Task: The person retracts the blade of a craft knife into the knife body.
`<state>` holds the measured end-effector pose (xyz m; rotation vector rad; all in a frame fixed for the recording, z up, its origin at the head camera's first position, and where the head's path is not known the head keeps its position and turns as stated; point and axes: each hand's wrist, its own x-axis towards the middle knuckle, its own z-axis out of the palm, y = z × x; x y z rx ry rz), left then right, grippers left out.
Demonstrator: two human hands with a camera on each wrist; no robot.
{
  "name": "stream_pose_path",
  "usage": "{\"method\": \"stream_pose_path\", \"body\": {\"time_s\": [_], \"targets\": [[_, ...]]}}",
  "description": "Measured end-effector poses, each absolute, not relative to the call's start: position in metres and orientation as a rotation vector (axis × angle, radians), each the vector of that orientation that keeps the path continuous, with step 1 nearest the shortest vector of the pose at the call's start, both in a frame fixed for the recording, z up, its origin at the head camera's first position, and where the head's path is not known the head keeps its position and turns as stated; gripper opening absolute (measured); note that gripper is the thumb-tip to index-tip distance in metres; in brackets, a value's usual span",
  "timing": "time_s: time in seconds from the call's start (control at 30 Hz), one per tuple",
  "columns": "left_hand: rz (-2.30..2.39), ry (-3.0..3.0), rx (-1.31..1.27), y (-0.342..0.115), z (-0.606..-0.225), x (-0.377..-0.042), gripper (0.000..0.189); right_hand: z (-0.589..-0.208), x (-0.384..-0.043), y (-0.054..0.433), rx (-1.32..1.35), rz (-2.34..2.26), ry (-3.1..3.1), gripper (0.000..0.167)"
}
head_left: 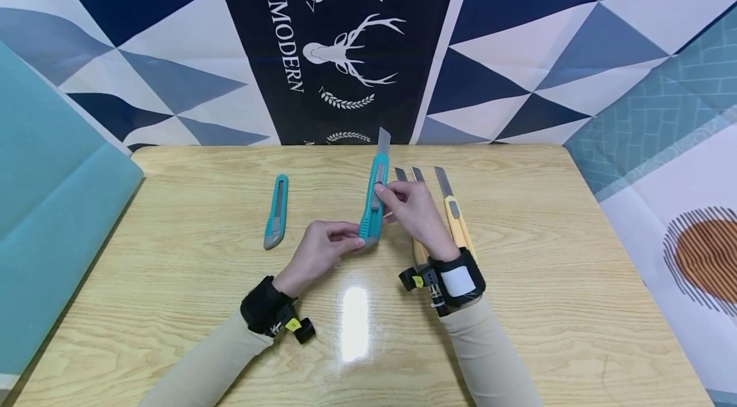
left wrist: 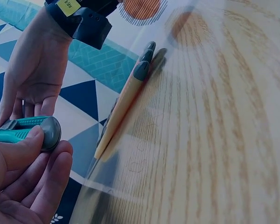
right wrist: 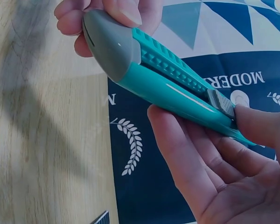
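Observation:
A teal utility knife (head_left: 370, 212) is held raised over the table by both hands, its long blade (head_left: 383, 140) extended towards the far edge. The left hand (head_left: 322, 247) pinches the grey end cap (left wrist: 50, 134) between thumb and fingers. Farther up the body, the right hand (head_left: 417, 212) grips the knife, its thumb right at the grey slider (right wrist: 220, 102) in the right wrist view. A second teal utility knife (head_left: 277, 208) lies to the left, showing no blade beyond its tip. Three yellow utility knives (head_left: 455, 218) lie partly hidden behind the right hand, blades out.
The wooden table (head_left: 190, 266) reaches to a patterned backdrop (head_left: 351, 55) along its far edge. Exposed blades (head_left: 443, 182) of the yellow knives point away just beyond the right hand. Camera straps (head_left: 457, 279) sit on both wrists.

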<state>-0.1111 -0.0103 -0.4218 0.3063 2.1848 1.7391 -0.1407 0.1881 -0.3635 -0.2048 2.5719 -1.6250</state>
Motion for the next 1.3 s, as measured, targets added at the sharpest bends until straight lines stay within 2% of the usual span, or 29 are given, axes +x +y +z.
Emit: {"method": "stream_pose_path", "body": {"time_s": [0.73, 1.3], "targets": [[1.737, 2.183, 0.331, -0.0096, -0.4244, -0.1094, 0.025, -0.363, -0.1374, 0.1876, -0.185, -1.648, 2.56, 0.023], [1.751, 2.179, 0.314, -0.0104, -0.4245, -0.111, 0.025, -0.3653, -0.1381, 0.1868, -0.282, -1.608, 2.598, 0.02]]}}
